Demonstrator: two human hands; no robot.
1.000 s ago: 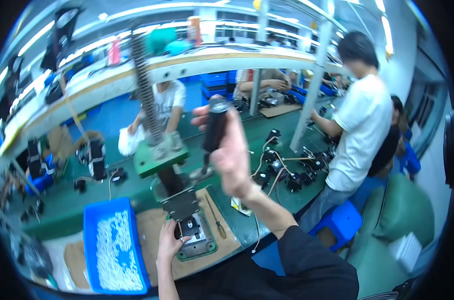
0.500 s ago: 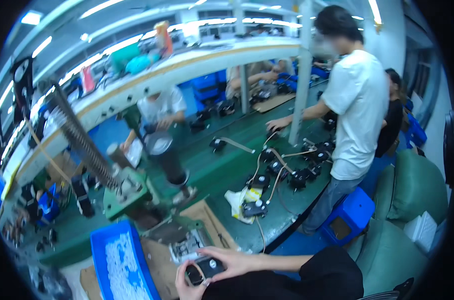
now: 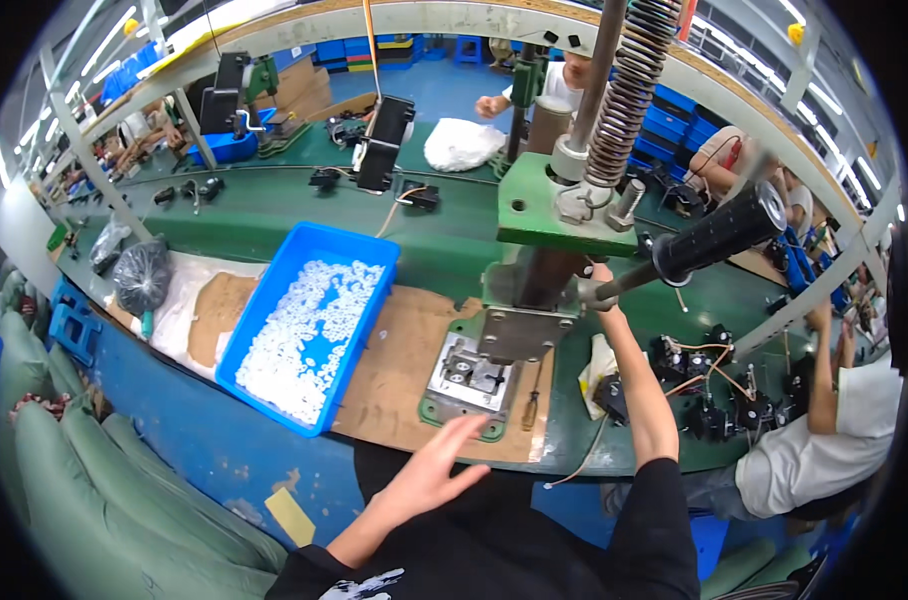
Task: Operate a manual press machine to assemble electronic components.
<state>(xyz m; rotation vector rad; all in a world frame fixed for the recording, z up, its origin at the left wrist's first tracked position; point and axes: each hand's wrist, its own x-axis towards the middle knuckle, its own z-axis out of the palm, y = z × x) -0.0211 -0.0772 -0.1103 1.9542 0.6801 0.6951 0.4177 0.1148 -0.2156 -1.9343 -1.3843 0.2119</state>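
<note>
Over the front of the press base (image 3: 430,412), my left hand (image 3: 436,472) is held with its fingers outstretched and nothing in it. The metal fixture (image 3: 471,378) with round details sits on that base, just beyond my fingertips. My right arm reaches forward beside the green bench press (image 3: 564,205). My right hand (image 3: 601,275) is mostly hidden behind the press's lever hub, so its fingers and anything in them cannot be made out. The black-gripped lever (image 3: 719,240) slants up to the right. A black device (image 3: 611,397) lies on a yellow-and-white wrapper right of the press.
A blue tray (image 3: 236,375) of small white rings stands left of the press on brown board (image 3: 394,345). A screwdriver (image 3: 531,408) lies beside the base. Wired black devices (image 3: 714,380) cover the right side. A co-worker (image 3: 824,430) sits there. A black tool (image 3: 384,143) hangs overhead.
The view has swung left. Both hands were on a black device near my body; now my left hand is empty and my right arm is stretched out beside the press.
</note>
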